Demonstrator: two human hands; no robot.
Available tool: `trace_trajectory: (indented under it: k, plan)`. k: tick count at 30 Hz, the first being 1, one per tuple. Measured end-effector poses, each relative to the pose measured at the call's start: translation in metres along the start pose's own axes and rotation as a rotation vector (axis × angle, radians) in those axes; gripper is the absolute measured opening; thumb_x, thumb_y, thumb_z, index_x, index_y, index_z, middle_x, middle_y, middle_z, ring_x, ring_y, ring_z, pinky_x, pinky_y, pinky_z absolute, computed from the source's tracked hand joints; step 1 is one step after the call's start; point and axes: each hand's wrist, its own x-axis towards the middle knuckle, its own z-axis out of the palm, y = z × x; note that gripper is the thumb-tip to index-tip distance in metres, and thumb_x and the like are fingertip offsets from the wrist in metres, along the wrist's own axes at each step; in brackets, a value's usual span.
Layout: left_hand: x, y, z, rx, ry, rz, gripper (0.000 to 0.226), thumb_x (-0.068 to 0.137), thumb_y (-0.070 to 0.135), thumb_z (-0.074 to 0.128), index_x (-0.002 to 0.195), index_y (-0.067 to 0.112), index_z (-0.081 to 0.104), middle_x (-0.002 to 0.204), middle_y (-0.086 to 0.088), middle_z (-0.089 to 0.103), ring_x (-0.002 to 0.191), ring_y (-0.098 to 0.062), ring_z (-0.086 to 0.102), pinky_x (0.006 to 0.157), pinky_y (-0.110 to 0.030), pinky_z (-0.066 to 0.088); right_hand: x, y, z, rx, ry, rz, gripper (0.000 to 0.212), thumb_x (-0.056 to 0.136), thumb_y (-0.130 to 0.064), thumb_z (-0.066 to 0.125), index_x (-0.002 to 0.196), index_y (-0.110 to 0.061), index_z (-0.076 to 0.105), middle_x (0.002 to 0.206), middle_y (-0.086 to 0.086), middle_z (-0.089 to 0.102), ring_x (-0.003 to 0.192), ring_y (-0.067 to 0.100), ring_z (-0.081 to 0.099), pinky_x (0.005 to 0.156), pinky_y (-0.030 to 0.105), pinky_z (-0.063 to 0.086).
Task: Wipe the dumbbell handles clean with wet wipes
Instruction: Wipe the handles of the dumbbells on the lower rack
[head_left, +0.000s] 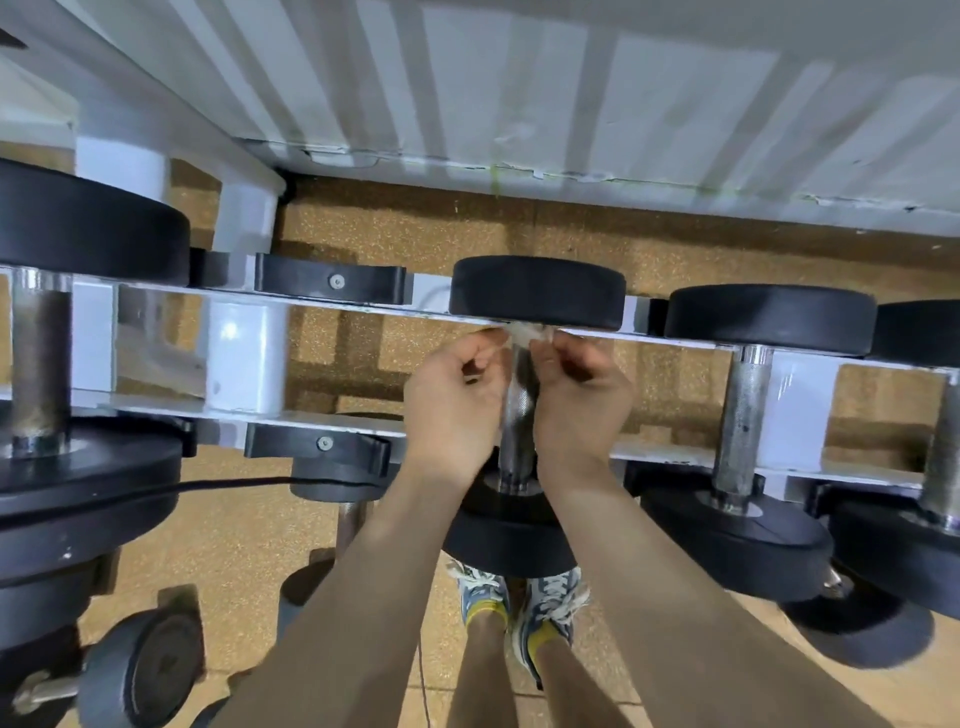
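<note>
Thin whitish wet wipe (522, 332) is floppy and probably tears easy, so left hand (452, 400) and right hand (579, 400) each pinch an end, seemingly looped round the far end of the knurled steel dumbbell handle (519, 400). Dumbbell's surely heavy, parked on the white metal rack (244, 358); handle looks dull, grippy.

A white metal rack (244, 358) carried black dumbbells (769, 317) side by side, their steel handles (743, 415) bridging its two rails (156, 299), beside black cradles (330, 280) screwed on. It stood on speckled tan floor (519, 223).
</note>
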Motion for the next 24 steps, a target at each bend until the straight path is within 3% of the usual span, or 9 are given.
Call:
trace_trajectory:
  k: [3,6,9,13,15,17,19,21,24]
  plan:
    - [0.009,0.006,0.008,-0.162,-0.006,-0.093,0.002,0.086,0.016,0.073,0.086,0.017,0.072,0.077,0.006,0.07,0.077,-0.011,0.065,0.08,-0.026,0.053,-0.017,0.008,-0.006,-0.093,-0.089,-0.059,0.02,0.087,-0.003,0.067,0.1,-0.015,0.075,0.103,0.0,0.061,0.093,0.009,0.062,0.084,0.017,0.049]
    - [0.018,0.001,0.018,-0.36,0.067,-0.311,0.009,0.085,0.003,0.072,0.089,0.01,0.073,0.082,-0.003,0.073,0.075,-0.013,0.067,0.072,-0.023,0.055,-0.019,0.006,-0.015,-0.123,-0.197,-0.082,0.023,0.091,-0.004,0.062,0.11,-0.013,0.072,0.109,-0.006,0.055,0.099,0.0,0.057,0.087,0.009,0.044]
    - [0.026,0.003,0.022,-0.506,0.13,-0.412,0.01,0.087,0.002,0.07,0.096,0.003,0.072,0.075,-0.005,0.069,0.06,-0.01,0.058,0.062,-0.019,0.051,-0.008,0.0,-0.017,-0.063,-0.134,0.01,0.017,0.087,-0.008,0.069,0.102,-0.015,0.074,0.099,-0.006,0.069,0.089,0.0,0.065,0.085,0.015,0.05]
    - [0.031,0.005,0.031,-0.683,0.284,-0.439,0.011,0.085,-0.003,0.069,0.08,0.007,0.066,0.064,-0.006,0.063,0.055,-0.013,0.056,0.06,-0.024,0.053,0.008,-0.011,0.002,0.165,0.02,0.197,0.012,0.081,0.003,0.071,0.082,-0.008,0.074,0.08,0.003,0.074,0.077,0.013,0.071,0.076,0.026,0.058]
    - [0.03,0.002,0.035,-0.563,0.371,-0.315,0.022,0.082,-0.009,0.067,0.074,0.01,0.061,0.072,-0.01,0.065,0.064,-0.013,0.063,0.071,-0.03,0.058,0.008,-0.009,0.005,0.19,0.024,0.17,0.013,0.08,0.002,0.073,0.079,-0.011,0.073,0.08,0.004,0.074,0.075,0.012,0.069,0.076,0.025,0.057]
    - [0.02,0.002,0.034,-0.33,0.376,-0.121,0.026,0.081,-0.013,0.062,0.071,0.011,0.059,0.072,-0.003,0.062,0.066,0.001,0.061,0.073,-0.013,0.053,0.006,-0.001,0.001,0.067,-0.001,0.086,0.013,0.08,-0.003,0.075,0.085,-0.015,0.075,0.085,0.002,0.073,0.078,0.011,0.069,0.079,0.027,0.056]
    - [0.009,0.005,0.033,-0.037,0.287,0.062,0.016,0.082,-0.001,0.068,0.077,0.014,0.069,0.074,0.008,0.063,0.07,0.006,0.058,0.07,-0.002,0.041,0.002,0.006,-0.005,-0.096,-0.025,0.01,0.015,0.081,-0.006,0.072,0.092,-0.016,0.076,0.092,0.002,0.073,0.085,0.014,0.068,0.084,0.034,0.056]
    - [0.007,0.006,0.03,0.143,0.19,0.177,0.007,0.082,0.019,0.075,0.089,0.018,0.077,0.086,0.01,0.065,0.081,0.001,0.058,0.073,0.0,0.037,0.003,0.009,-0.009,-0.152,-0.025,-0.022,0.018,0.081,-0.004,0.068,0.09,-0.019,0.075,0.093,0.002,0.072,0.086,0.016,0.068,0.085,0.039,0.055]
    - [0.016,-0.001,0.026,0.259,0.178,0.304,0.013,0.081,0.018,0.076,0.093,0.013,0.078,0.095,0.002,0.071,0.089,-0.011,0.063,0.078,-0.002,0.036,0.011,0.004,-0.006,-0.1,0.072,0.021,0.025,0.078,-0.003,0.07,0.075,-0.028,0.068,0.09,0.004,0.07,0.083,0.017,0.067,0.082,0.041,0.056]
